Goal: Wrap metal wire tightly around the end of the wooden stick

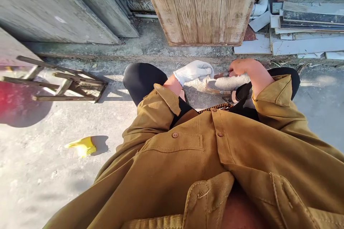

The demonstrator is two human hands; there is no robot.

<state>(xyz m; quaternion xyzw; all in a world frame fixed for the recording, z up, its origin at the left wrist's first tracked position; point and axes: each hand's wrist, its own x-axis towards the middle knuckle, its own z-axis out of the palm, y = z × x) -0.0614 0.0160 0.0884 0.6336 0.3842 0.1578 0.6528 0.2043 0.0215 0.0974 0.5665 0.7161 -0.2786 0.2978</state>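
My left hand (197, 71) wears a white knitted glove, its fingers curled closed over something small that I cannot make out. Close beside it, my bare right hand (239, 67) pinches a thin reddish-brown rod (219, 75) with a greyish band, which points toward the gloved fingers. Whether the glove touches the rod's tip cannot be told. Beneath both hands, between my feet, lies a pale, rounded, sandy-looking block (228, 83). A curved brown wooden piece (216, 91), maybe a tool handle, is just in front of it, partly hidden by my legs.
An upright plank board (200, 7) stands ahead against the wall. Stacked tile strips (306, 44) and a white pipe elbow (260, 7) are at right. Grey slabs (67, 10) lean at left, near a wooden stool (72, 84) on its side. A yellow object (82, 146) lies on the concrete.
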